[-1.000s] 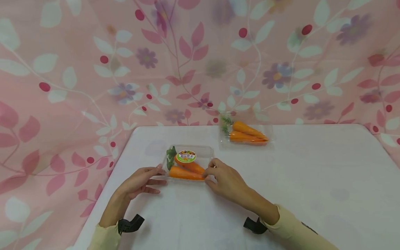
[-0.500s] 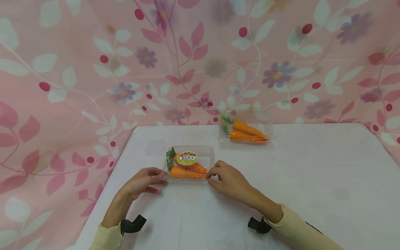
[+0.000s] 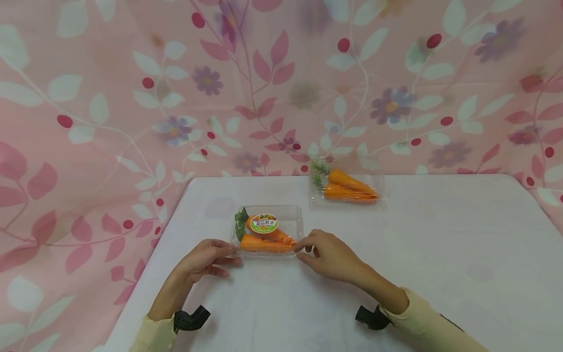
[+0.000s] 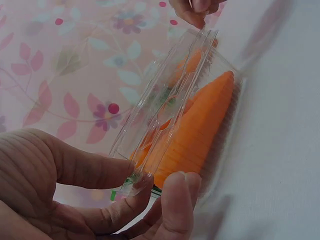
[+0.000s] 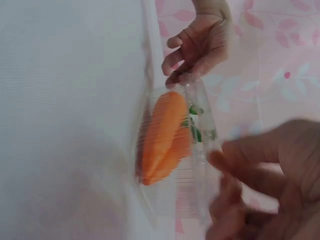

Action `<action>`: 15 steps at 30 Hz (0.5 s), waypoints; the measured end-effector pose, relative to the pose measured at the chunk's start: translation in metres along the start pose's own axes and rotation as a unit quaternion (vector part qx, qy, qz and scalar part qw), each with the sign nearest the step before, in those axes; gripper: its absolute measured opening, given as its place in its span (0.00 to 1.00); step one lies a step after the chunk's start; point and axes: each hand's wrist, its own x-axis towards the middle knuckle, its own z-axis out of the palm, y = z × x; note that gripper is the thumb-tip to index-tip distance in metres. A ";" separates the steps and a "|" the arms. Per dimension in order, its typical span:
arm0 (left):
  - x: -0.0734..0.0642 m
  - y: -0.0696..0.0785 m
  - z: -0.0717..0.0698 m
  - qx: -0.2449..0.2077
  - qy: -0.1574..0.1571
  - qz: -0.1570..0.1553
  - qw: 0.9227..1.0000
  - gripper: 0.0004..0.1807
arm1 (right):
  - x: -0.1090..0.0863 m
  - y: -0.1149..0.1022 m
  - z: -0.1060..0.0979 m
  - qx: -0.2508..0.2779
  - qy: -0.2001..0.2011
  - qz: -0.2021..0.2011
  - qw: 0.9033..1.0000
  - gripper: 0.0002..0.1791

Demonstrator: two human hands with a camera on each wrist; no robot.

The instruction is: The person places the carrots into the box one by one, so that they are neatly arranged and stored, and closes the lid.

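A clear plastic clamshell box lies on the white table, near its left side. Inside are orange carrots with green tops at the left end, and a round printed label shows on the lid. My left hand pinches the rim at the near left corner. In the left wrist view, its thumb and index finger close on the plastic edges there, other fingers along the end wall. At the near right corner, my right hand holds the rim between thumb and index finger. In the right wrist view that hand is blurred.
Another clear box of carrots sits at the table's back edge, right of the first. A pink floral curtain hangs behind the white table and along its left side. Black cameras are strapped to both wrists.
The near box has shifted slightly to the right. Both hands have moved a little right and toward me, staying at its two near corners. The back box has stayed put.
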 end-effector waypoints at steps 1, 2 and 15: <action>0.000 0.000 0.000 -0.002 0.001 0.000 1.000 0.24 | 0.001 0.001 0.001 0.001 0.019 0.019 1.000 0.03; 0.000 -0.001 0.001 -0.004 0.001 0.000 1.000 0.23 | 0.002 0.002 0.002 0.004 0.037 0.038 0.999 0.03; 0.002 0.001 0.001 0.003 -0.015 0.005 1.000 0.18 | 0.018 0.019 0.009 0.139 -0.014 0.118 0.983 0.13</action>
